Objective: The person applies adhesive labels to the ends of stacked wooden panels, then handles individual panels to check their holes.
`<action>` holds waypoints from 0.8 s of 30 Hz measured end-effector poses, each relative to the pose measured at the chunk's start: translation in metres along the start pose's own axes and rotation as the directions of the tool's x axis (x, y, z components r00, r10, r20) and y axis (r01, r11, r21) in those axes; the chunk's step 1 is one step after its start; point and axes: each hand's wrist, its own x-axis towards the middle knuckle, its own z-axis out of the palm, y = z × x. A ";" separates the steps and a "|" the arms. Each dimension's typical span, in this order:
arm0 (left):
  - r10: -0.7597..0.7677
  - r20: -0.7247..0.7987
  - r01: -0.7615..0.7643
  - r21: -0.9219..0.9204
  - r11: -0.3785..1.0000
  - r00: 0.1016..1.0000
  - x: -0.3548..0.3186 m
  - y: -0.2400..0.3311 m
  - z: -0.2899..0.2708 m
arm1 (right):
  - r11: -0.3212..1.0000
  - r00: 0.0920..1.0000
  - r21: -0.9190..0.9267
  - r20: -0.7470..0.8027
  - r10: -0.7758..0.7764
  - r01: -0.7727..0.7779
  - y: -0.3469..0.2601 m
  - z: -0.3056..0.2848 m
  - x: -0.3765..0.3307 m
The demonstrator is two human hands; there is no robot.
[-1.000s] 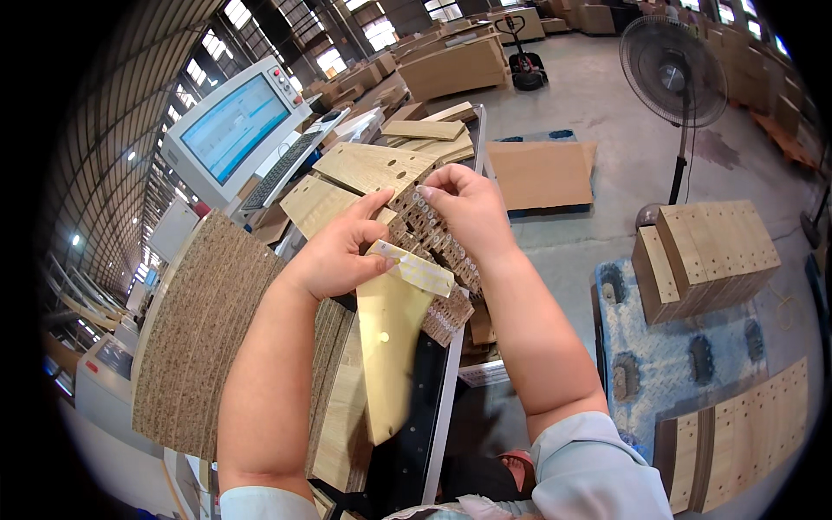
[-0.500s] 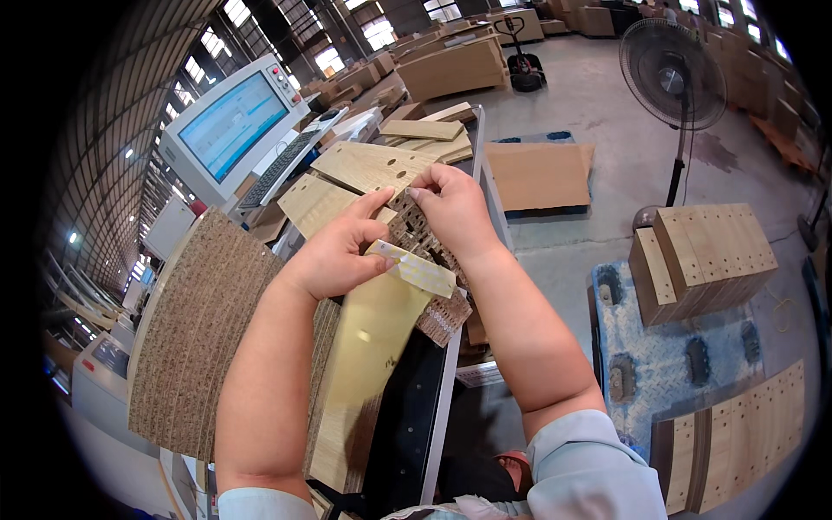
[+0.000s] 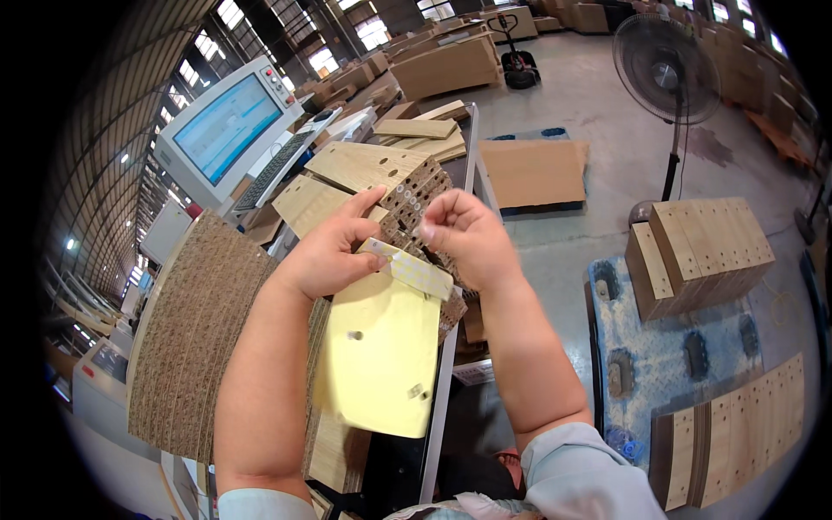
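My left hand [image 3: 334,247] pinches a yellow sheet [image 3: 381,347] between thumb and fingers. The sheet's top is folded over into a pale strip with rows of small dots [image 3: 416,276], and the rest hangs below. My left index finger reaches onto a stack of wooden panels [image 3: 368,165] with drilled holes. Just right of the panels' chipboard edges, my right hand [image 3: 472,238] is closed with thumb and fingertips together; whatever is between them is too small to make out. Several small pale round pieces [image 3: 409,198] sit in a row on those edges.
Beside my left forearm stands a thick chipboard stack [image 3: 195,334]. A monitor [image 3: 227,130] and keyboard [image 3: 273,169] are beyond it. To the right, a blue pallet [image 3: 641,373] bears drilled boards [image 3: 706,251]. A standing fan [image 3: 667,78] and a pallet jack [image 3: 518,65] are farther off.
My right hand has moved off the panels' edges, slightly right and toward me, uncovering the row of round pieces. The yellow sheet has swung outward and now shows its broad face.
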 end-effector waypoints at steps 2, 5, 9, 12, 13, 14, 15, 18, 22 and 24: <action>0.019 -0.002 -0.019 0.025 1.000 1.000 0.000 -0.002 0.000 | 1.000 0.995 0.021 0.099 -0.025 0.023 0.011 0.000 -0.008; 0.052 -0.013 -0.051 0.048 0.998 0.999 0.001 -0.001 -0.001 | 0.997 0.992 -0.068 0.126 -0.024 0.033 0.009 0.007 -0.015; 0.029 -0.009 -0.029 0.036 0.999 1.000 0.001 0.000 0.000 | 0.963 0.989 -0.239 0.100 -0.107 0.128 0.016 0.012 -0.014; 0.021 -0.012 -0.021 0.024 0.999 1.000 0.001 -0.002 0.000 | 0.912 0.973 -0.339 0.082 -0.215 0.230 0.016 0.017 -0.013; 0.022 -0.015 -0.022 0.017 1.000 1.000 0.000 -0.003 0.000 | 0.915 0.973 -0.331 0.074 -0.217 0.229 0.016 0.018 -0.013; 0.020 -0.019 -0.020 0.014 1.000 1.000 0.000 -0.003 0.000 | 0.918 0.974 -0.323 0.066 -0.218 0.228 0.015 0.020 -0.014; 0.019 -0.021 -0.019 0.011 1.000 1.000 0.000 -0.003 0.000 | 0.921 0.974 -0.316 0.057 -0.220 0.227 0.014 0.020 -0.015; 0.018 -0.016 -0.018 0.013 1.000 1.000 0.000 -0.001 0.001 | 0.902 0.963 -0.339 0.058 -0.264 0.268 0.016 0.019 -0.013; 0.025 -0.010 -0.025 0.035 0.999 1.000 0.001 0.001 0.000 | 0.931 0.960 -0.237 0.072 -0.269 0.279 0.017 0.022 -0.012; 0.023 -0.022 -0.022 0.011 1.000 0.999 0.001 0.000 0.001 | 0.925 0.963 -0.268 0.083 -0.255 0.268 0.014 0.024 -0.011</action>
